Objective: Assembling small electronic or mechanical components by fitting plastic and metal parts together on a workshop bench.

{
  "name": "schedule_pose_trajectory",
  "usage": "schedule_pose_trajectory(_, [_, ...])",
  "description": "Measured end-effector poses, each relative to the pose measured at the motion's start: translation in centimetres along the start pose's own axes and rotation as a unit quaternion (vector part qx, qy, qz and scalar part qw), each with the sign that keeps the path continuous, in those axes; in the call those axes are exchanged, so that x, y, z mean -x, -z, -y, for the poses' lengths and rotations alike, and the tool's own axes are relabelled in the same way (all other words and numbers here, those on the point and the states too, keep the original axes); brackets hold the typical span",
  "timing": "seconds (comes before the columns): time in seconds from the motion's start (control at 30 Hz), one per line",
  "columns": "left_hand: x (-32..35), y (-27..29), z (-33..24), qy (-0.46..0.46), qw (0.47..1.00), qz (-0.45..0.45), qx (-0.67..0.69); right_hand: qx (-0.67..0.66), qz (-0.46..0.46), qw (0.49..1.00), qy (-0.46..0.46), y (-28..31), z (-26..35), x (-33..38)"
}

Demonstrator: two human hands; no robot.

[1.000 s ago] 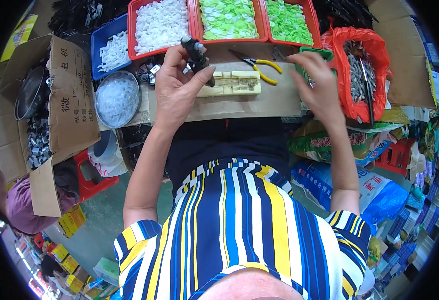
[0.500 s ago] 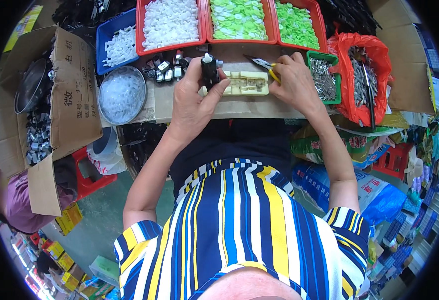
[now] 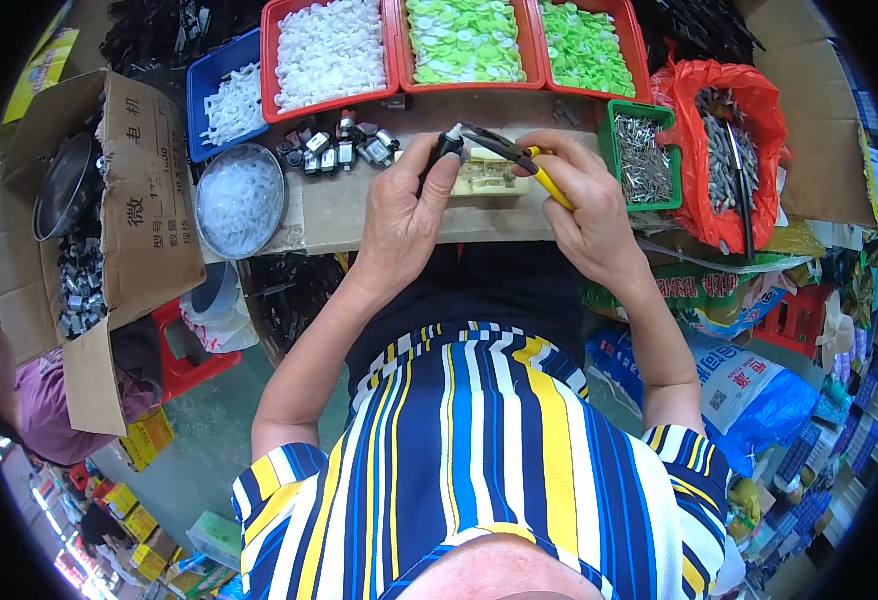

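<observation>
My left hand is closed around a small black housing with a white tip pointing up. In my right hand is a pair of pliers with yellow handles and dark jaws. The jaws reach left to the white tip; whether they grip it cannot be made out. Beneath both hands lies a cream plastic block with hollowed slots, partly covered by the fingers and pliers. Small silver-and-black motors lie in a cluster left of my left hand.
Across the back, red trays hold white parts, green-and-white discs and green pieces. A blue tray and a round metal dish stand left. Right are a green tray of metal pins and a red bag.
My right hand has lifted the pliers from beside the cream block and brought their jaws left to the white tip. My left hand has tilted the black housing and shifted slightly right.
</observation>
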State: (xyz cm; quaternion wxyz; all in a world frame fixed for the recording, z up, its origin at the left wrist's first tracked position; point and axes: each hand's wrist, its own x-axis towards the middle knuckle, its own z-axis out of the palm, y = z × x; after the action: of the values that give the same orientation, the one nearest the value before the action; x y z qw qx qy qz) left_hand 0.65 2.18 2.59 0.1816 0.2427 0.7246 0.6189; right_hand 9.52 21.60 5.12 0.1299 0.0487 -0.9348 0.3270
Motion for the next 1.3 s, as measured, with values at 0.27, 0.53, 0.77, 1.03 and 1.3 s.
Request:
schedule_pose_trajectory(0.27, [0.4, 0.4, 0.2, -0.072, 0.996, -0.013, -0.055, 0.003, 0.034, 0.999, 0.006, -0.6, 0.7, -0.3])
schedule_pose_trajectory(0.53, [0.7, 2.0, 0.6, 0.095, 0.956, 0.178, 0.213, -0.005, 0.076, 0.997, 0.026, 0.1, 1.0, -0.1])
schedule_pose_trajectory(0.77, [1.5, 1.9, 0.4, 0.175, 0.689, 0.344, 0.614, -0.075, 0.056, 0.993, 0.066, 0.6, 2.1, 0.2])
schedule_pose_trajectory(1.03, [1.8, 2.3, -0.4, 0.121, 0.898, 0.184, 0.381, -0.05, 0.06, 0.995, 0.055, 0.5, 1.9, -0.2])
schedule_pose_trajectory(1.3, [7.1, 10.1, 1.4, 0.114, 0.931, 0.238, -0.252, 0.132, 0.057, 0.989, -0.033, -0.4, -2.8, 0.4])
